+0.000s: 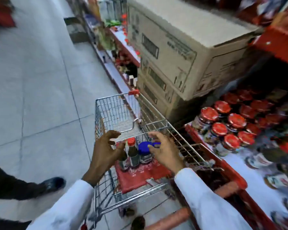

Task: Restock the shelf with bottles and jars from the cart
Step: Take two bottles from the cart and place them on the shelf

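Note:
A wire shopping cart (116, 103) stands in the aisle beside the shelf. In its upper seat, on a red flap, stand a dark bottle with a red cap (133, 152), another dark bottle (123, 161) partly hidden by my left hand, and a jar with a blue lid (145, 151). My left hand (106, 150) hovers with fingers spread just left of the bottles. My right hand (165, 150) reaches in from the right, fingertips touching the blue lid, fingers apart. The red-edged shelf (223, 165) on the right carries several red-lidded jars (223, 128).
Stacked cardboard boxes (181, 52) sit against the shelving right of the cart's front. Tiled floor (40, 80) stretches to the left. Another person's dark shoe (54, 183) is at lower left. The cart's red handle bar (170, 218) lies below my arms.

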The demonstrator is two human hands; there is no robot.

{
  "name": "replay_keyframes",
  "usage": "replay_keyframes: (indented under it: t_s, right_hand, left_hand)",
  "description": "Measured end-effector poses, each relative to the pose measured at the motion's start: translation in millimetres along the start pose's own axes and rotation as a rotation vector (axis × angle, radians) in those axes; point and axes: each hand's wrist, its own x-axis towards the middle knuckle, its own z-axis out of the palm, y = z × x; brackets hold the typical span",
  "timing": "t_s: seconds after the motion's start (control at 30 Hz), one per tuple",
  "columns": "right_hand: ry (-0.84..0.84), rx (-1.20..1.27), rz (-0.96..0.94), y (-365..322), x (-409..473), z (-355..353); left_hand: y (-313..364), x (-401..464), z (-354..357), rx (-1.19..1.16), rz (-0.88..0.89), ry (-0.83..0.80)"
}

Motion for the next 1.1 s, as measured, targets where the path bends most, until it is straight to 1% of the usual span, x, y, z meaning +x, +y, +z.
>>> replay_keyframes:
  t_s: [0.07, 0.13, 0.3, 0.37, 0.47, 0.63, 0.77, 0.93, 1.03, 1.1]
  right_hand:
    - [-0.057, -0.049, -0.023, -0.6, 12.3, 17.5]
    - [-0.112, -0.092, -0.048, -1.8, 21.0, 34.8]
    - [-0.192, -0.169, -0.040, 3.3, 30.5, 61.8]
    - [-0.172, -0.172, -0.023, 4.8, 29.6, 68.1]
    - [-0.091, -0.131, 0.011, 3.4, 27.0, 74.4]
    - [0.014, 0.014, 0.125, -1.0, 25.7, 72.7]
    - [0.121, 0.189, 0.200, -10.4, 15.0, 46.5]
    - [0.270, 0.383, 0.144, -41.5, -5.4, -25.8]
    - [0.360, 0.473, 0.087, -55.4, -25.6, -74.0]
    - [0.426, 0.485, 0.054, -60.1, -45.2, -103.7]
  left_hand:
    - [-7.2, 3.5, 5.9, -0.001, -0.054, -0.032]
    - [-12.2, 4.0, 12.6, 0.069, -0.079, -0.090]
    - [-25.4, 5.3, 18.5, 0.128, -0.081, -0.120]
    - [-26.7, 3.6, 22.2, 0.129, -0.091, -0.130]
    - [-27.0, 0.8, 24.6, 0.103, -0.130, -0.109]
    - [-28.5, -4.0, 19.6, 0.030, -0.185, -0.121]
    - [-9.4, -8.7, 1.2, 0.008, -0.149, -0.083]
    - [55.5, -5.5, -32.7, -0.089, -0.039, -0.031]
    - [102.7, -4.8, -38.1, -0.214, 0.003, -0.069]
    - [135.5, -8.3, -32.4, -0.288, 0.054, -0.129]
